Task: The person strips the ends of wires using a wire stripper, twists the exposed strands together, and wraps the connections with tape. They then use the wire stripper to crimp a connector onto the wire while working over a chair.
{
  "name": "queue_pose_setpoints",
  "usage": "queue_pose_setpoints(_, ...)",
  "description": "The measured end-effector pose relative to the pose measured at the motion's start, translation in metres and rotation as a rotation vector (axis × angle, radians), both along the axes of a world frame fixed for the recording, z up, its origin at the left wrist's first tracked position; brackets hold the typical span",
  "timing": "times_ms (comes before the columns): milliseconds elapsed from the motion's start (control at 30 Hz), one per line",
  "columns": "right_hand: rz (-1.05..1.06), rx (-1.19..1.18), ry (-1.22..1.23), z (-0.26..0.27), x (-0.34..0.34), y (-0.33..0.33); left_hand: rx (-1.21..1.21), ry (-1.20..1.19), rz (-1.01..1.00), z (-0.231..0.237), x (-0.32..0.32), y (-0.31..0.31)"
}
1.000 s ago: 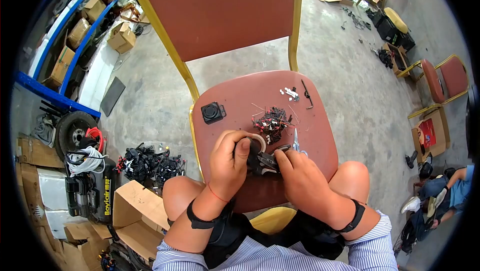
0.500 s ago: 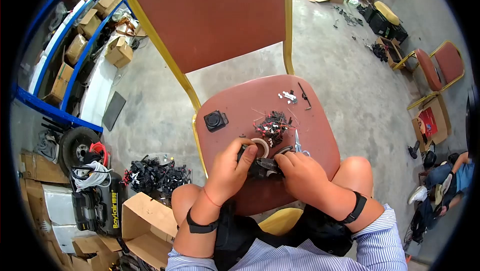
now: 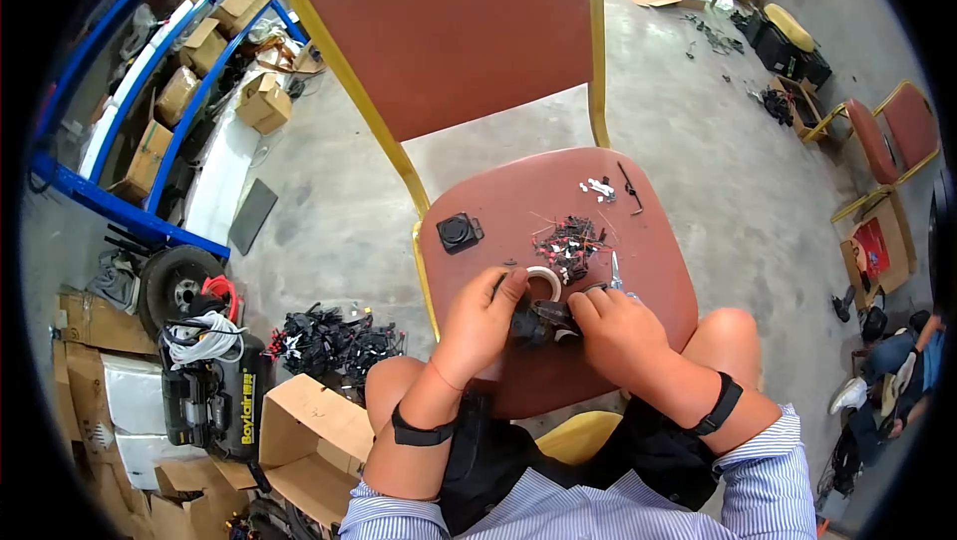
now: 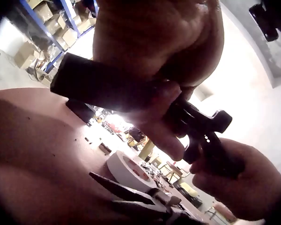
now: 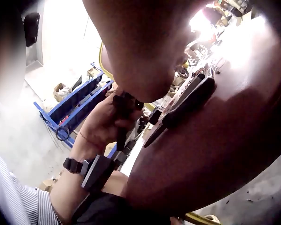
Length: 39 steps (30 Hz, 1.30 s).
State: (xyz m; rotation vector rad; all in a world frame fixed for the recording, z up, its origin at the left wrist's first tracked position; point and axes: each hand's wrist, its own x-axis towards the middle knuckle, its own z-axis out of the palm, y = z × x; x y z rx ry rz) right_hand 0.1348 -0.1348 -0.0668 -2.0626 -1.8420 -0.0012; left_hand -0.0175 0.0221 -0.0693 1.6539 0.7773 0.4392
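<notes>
The black assembly (image 4: 98,86) has an elongated, block-shaped body and a narrower, bracket-like end section (image 4: 199,119). It is held above the chair seat (image 3: 518,181), between the left hand (image 3: 478,316) and right hand (image 3: 623,331). Shadow obscures fine detail.

The left hand (image 3: 479,317) and the right hand (image 3: 624,331) meet over the near part of the red chair seat (image 3: 518,186), both gripping a dark part (image 3: 528,327) — its outline blurred. Just beyond it lies a tape roll (image 3: 554,279), and behind that a heap of black and red clippings (image 3: 570,249). The scissors (image 3: 615,269) lie beside the heap, partly hidden by the right hand. Farther back sit white bits (image 3: 600,187) and a black hex key (image 3: 631,189) — well apart from a square black piece (image 3: 460,233) at the seat's left.
</notes>
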Motion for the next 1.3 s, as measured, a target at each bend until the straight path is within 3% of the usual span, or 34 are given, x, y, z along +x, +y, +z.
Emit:
queue_pose_setpoints(133,-0.016,0.081,-0.120,0.008,0.004,0.003,-0.461,0.022,0.005,0.016,0.001,-0.002)
queue_pose_setpoints(233,-0.013,0.132,-0.154,0.012,0.007,0.004,-0.662,-0.035,0.050,0.023,0.009,-0.010)
queue_pose_setpoints(367,-0.010,0.193,-0.127,0.015,0.007,0.002,-0.798,-0.047,0.035,0.030,0.009,-0.011)
queue_pose_setpoints(433,0.005,0.152,0.028,0.011,0.008,0.000,-0.801,-0.106,0.026,0.031,0.008,-0.013)
queue_pose_setpoints(533,-0.003,0.003,0.343,0.008,0.004,-0.002,-0.442,-0.171,0.078,0.016,0.005,-0.011)
queue_pose_setpoints(633,0.044,-0.137,0.633,0.007,0.007,-0.002,0.186,-0.267,0.101,-0.001,0.011,-0.010)
queue_pose_setpoints(867,0.087,-0.192,0.997,0.011,0.015,0.003,0.221,-0.174,0.092,0.018,0.004,-0.017)
queue_pose_setpoints(1067,0.124,-0.123,0.887,0.018,0.019,0.002,0.296,-0.210,0.115,0.012,0.002,-0.015)
queue_pose_setpoints(1167,0.099,-0.051,0.494,0.011,0.019,0.001,0.324,-0.222,0.143,0.005,0.002,-0.015)
queue_pose_setpoints(1300,0.073,0.025,0.287,0.008,0.015,-0.001,0.407,-0.205,0.120,0.006,0.004,-0.017)
